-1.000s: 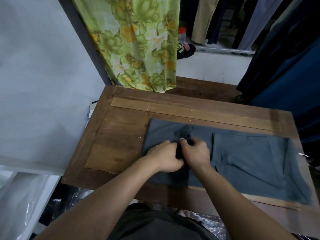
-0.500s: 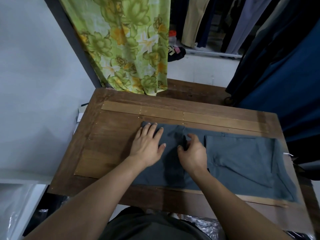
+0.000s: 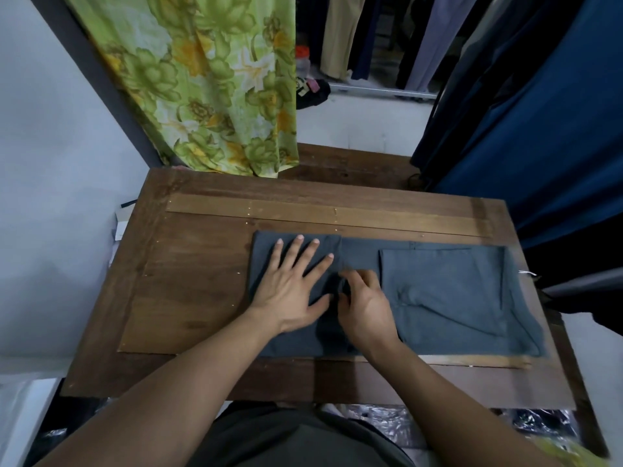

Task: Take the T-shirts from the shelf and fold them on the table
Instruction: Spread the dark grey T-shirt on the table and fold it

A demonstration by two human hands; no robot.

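The left hand lies flat with fingers spread, palm pressing the left end of the grey T-shirt into the wooden table. Just beside it at three o'clock, nearly touching at the thumbs, the right hand has its fingers curled down into a dark crease of the cloth; it seems to be pinching a small fold there, though the fingertips are blurred and partly tucked under, so the exact hold is hard to make out. The shirt is already folded into a long band whose long axis runs from nine to three o'clock across the table, and both hands sit on its left portion — most of the band stretches away toward three o'clock, on the right hand's side. That is what the next fold likely turns on: the free length lies to the right, so the right hand is the nearer one to reach out and bring it over, while the left pins the end. The band's far right end looks loose and slightly rumpled near the table's edge. Beyond the table at twelve o'clock hangs a green floral cloth, and dark blue garments hang toward two o'clock. No shelf can be made out, and the table's near edge is cut off by the forearms and torso.
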